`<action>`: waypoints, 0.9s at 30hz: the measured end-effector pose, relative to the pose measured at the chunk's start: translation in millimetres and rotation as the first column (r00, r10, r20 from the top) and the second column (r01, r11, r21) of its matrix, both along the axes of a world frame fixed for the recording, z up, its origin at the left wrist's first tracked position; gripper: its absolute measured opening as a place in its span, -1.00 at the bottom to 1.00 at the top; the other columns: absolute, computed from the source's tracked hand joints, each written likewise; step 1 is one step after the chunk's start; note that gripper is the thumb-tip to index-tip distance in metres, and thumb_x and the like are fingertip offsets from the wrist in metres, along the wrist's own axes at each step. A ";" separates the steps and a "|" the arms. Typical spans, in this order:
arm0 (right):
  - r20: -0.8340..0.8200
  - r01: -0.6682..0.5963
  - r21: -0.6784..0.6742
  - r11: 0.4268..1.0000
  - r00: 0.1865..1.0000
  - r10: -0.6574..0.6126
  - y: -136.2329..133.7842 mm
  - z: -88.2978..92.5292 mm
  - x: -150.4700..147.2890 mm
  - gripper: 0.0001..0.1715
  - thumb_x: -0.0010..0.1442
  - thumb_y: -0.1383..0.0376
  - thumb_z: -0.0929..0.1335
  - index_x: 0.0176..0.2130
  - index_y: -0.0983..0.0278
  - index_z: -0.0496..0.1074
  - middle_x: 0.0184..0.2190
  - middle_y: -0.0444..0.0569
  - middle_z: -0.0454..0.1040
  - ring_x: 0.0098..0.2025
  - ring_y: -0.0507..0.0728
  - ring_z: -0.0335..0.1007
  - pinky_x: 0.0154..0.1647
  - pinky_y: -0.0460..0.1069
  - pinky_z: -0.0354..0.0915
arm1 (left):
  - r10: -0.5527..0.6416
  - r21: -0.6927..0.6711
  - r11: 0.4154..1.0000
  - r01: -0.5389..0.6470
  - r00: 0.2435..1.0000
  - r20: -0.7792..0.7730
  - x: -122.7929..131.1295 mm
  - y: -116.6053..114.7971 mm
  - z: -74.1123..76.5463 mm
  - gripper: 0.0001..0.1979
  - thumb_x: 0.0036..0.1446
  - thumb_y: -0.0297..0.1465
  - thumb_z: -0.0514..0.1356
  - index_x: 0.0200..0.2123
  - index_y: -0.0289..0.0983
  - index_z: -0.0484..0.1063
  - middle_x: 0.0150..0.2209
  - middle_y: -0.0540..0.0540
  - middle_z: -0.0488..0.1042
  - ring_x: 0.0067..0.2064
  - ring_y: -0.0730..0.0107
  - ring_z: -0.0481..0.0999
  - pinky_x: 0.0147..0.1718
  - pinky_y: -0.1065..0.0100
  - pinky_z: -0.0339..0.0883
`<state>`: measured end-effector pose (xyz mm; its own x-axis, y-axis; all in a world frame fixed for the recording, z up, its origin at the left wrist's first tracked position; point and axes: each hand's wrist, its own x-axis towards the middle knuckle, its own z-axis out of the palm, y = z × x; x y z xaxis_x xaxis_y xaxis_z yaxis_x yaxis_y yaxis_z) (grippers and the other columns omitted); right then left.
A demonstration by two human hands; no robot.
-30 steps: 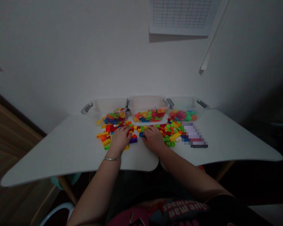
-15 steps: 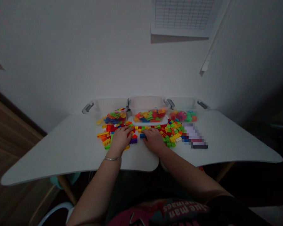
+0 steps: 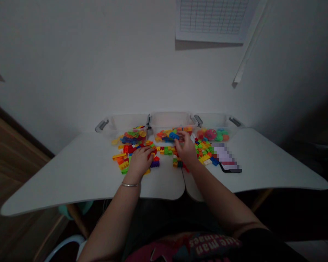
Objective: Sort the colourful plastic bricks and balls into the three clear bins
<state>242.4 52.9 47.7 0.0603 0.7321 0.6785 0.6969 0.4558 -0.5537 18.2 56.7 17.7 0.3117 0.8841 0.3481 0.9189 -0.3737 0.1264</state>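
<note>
My right hand (image 3: pixel 186 148) is raised at the front of the middle clear bin (image 3: pixel 172 118), its fingers closed on a blue brick (image 3: pixel 174 135). Over the left part of the loose colored bricks (image 3: pixel 123 165) lies my left hand (image 3: pixel 140 159), fingers spread and touching the pile near some red pieces. A purple brick (image 3: pixel 154 163) rests just right of it. More bricks (image 3: pixel 203 149), mostly green and yellow, lie beyond my right hand. Bricks also show through the wall of the middle bin.
A left clear bin (image 3: pixel 116 122) and a right clear bin (image 3: pixel 215 119) hold colored pieces against the wall. A phone (image 3: pixel 226 158), partly blurred, lies at the right on the white table (image 3: pixel 79 174). A gridded paper (image 3: pixel 211 20) hangs above.
My right hand has moved up and slightly right, off the bricks on the table, and has taken hold of a blue brick. My left hand has stayed in nearly the same place.
</note>
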 end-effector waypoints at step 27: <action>0.465 0.158 -0.005 0.987 0.875 -0.138 47.2 37.5 28.4 -0.54 0.20 0.30 0.31 0.07 0.42 0.46 0.04 0.21 0.53 0.11 0.33 0.39 0.37 0.26 -0.05 | -0.022 0.019 1.000 0.022 1.000 0.015 -0.2 3.1 -3.7 -0.63 0.31 -0.35 0.01 0.06 -0.19 0.51 0.11 -0.14 0.51 0.13 0.16 0.44 0.16 0.11 0.28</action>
<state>270.8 100.1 85.2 -0.1429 0.7670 0.6255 0.9352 0.3115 -0.1683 18.0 59.8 14.0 0.3258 0.8702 0.3697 0.9084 -0.3965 0.1328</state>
